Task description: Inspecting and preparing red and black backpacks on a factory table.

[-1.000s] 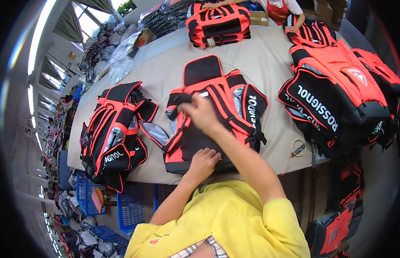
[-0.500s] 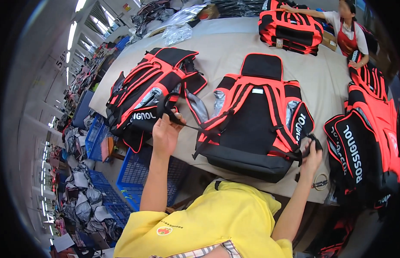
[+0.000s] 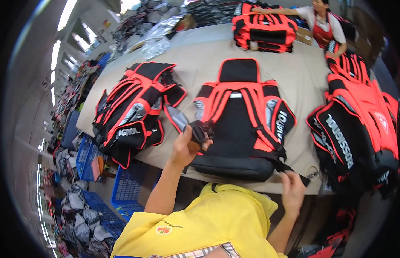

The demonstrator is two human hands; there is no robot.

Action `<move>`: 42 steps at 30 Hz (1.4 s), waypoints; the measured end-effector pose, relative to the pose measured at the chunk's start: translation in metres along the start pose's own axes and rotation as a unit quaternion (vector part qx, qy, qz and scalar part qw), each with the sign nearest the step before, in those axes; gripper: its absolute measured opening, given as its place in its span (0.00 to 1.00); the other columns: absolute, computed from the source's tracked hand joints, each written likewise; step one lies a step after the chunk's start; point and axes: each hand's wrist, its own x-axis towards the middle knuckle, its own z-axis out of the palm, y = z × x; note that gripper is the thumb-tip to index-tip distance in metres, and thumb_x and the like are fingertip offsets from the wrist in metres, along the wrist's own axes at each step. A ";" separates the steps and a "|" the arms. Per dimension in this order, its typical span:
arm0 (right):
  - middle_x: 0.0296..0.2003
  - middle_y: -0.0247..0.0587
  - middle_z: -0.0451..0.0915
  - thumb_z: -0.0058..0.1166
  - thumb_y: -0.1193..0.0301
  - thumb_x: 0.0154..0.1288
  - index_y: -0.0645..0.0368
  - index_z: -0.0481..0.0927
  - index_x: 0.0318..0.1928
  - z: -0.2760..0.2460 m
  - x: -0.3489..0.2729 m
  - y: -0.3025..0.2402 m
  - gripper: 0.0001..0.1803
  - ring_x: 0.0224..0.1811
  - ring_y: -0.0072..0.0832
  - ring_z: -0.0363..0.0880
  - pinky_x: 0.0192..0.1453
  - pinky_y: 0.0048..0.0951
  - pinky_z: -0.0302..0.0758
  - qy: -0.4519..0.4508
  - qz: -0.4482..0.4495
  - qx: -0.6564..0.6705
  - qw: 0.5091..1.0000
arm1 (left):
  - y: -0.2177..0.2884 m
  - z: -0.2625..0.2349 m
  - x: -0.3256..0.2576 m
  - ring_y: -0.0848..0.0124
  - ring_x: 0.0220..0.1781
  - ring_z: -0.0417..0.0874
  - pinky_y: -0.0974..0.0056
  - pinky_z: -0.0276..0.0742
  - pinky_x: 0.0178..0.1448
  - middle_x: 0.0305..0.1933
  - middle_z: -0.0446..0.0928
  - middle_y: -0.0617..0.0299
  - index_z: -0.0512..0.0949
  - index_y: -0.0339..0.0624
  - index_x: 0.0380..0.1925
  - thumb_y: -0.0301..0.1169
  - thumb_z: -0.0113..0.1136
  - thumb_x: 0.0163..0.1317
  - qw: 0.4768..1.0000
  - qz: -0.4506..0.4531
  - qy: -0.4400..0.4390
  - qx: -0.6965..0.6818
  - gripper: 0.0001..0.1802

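Note:
A black and coral-red backpack (image 3: 232, 129) lies on the table before me, straps up and top flap laid out away from me. My left hand (image 3: 185, 148) is raised at its lower left corner, closed around a bunched black strap (image 3: 200, 131). At the lower right corner, my slightly blurred right hand (image 3: 292, 191) has its fingers bent at another black strap (image 3: 282, 165), which runs out from the bag's base. Part of that strap is hidden behind the fingers.
Similar backpacks lie on the left (image 3: 135, 101) and right (image 3: 359, 120). A bag stack (image 3: 265, 32) stands at the back, where a person in a red apron (image 3: 323, 34) reaches over it. Blue crates (image 3: 127, 189) stand below the left table edge. A tape roll (image 3: 311, 171) sits right.
My left hand has moved right toward the backpack, with the strap now bunched in it. My right hand has dropped lower, nearer the table's front edge. The whole view has shifted.

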 end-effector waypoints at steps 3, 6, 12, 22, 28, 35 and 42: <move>0.62 0.53 0.82 0.57 0.78 0.79 0.61 0.67 0.75 0.029 0.001 -0.078 0.28 0.52 0.33 0.90 0.57 0.34 0.87 -0.173 -0.048 0.398 0.900 | -0.033 0.023 -0.012 0.69 0.43 0.86 0.59 0.82 0.55 0.44 0.85 0.59 0.82 0.36 0.52 0.48 0.50 0.85 0.991 -0.071 -0.011 0.116 0.24; 0.62 0.48 0.78 0.68 0.75 0.73 0.56 0.63 0.80 0.074 0.011 -0.094 0.40 0.51 0.22 0.84 0.56 0.26 0.83 -0.234 -0.053 0.360 0.902 | -0.032 0.069 -0.012 0.78 0.45 0.81 0.64 0.78 0.50 0.44 0.86 0.68 0.84 0.35 0.51 0.38 0.55 0.84 0.918 -0.108 -0.107 0.367 0.16; 0.53 0.38 0.81 0.75 0.74 0.66 0.59 0.74 0.69 0.098 0.011 -0.074 0.33 0.47 0.17 0.81 0.53 0.23 0.81 -0.207 -0.092 0.347 0.910 | -0.060 0.054 -0.023 0.70 0.53 0.86 0.60 0.81 0.61 0.48 0.87 0.61 0.84 0.35 0.45 0.34 0.58 0.81 0.932 -0.005 -0.082 0.354 0.12; 0.47 0.31 0.78 0.77 0.78 0.62 0.59 0.76 0.60 0.095 0.004 -0.036 0.29 0.47 0.19 0.79 0.51 0.23 0.80 -0.181 0.017 0.386 0.904 | -0.029 -0.022 -0.053 0.64 0.46 0.82 0.48 0.81 0.64 0.40 0.76 0.60 0.73 0.48 0.53 0.25 0.62 0.60 0.983 0.077 0.107 -0.131 0.20; 0.47 0.31 0.79 0.73 0.83 0.63 0.59 0.75 0.60 0.071 0.005 -0.029 0.28 0.46 0.18 0.80 0.52 0.22 0.79 -0.162 0.030 0.388 0.907 | -0.050 -0.005 -0.056 0.45 0.77 0.74 0.34 0.62 0.83 0.66 0.80 0.48 0.76 0.46 0.66 0.33 0.60 0.56 0.972 0.052 -0.027 -0.229 0.33; 0.51 0.42 0.84 0.67 0.77 0.72 0.61 0.72 0.70 0.072 0.005 -0.041 0.30 0.45 0.25 0.85 0.49 0.29 0.84 -0.141 0.070 0.356 0.921 | -0.025 -0.024 -0.038 0.42 0.73 0.77 0.33 0.66 0.79 0.65 0.80 0.41 0.78 0.44 0.65 0.32 0.58 0.56 0.981 0.067 -0.003 -0.184 0.32; 0.46 0.40 0.87 0.58 0.61 0.83 0.60 0.77 0.64 0.062 0.005 0.049 0.20 0.39 0.22 0.85 0.44 0.27 0.84 -0.109 0.204 0.447 0.864 | -0.034 -0.118 -0.013 0.54 0.69 0.79 0.50 0.72 0.75 0.73 0.70 0.45 0.57 0.35 0.79 0.26 0.55 0.71 0.876 0.031 0.469 0.108 0.38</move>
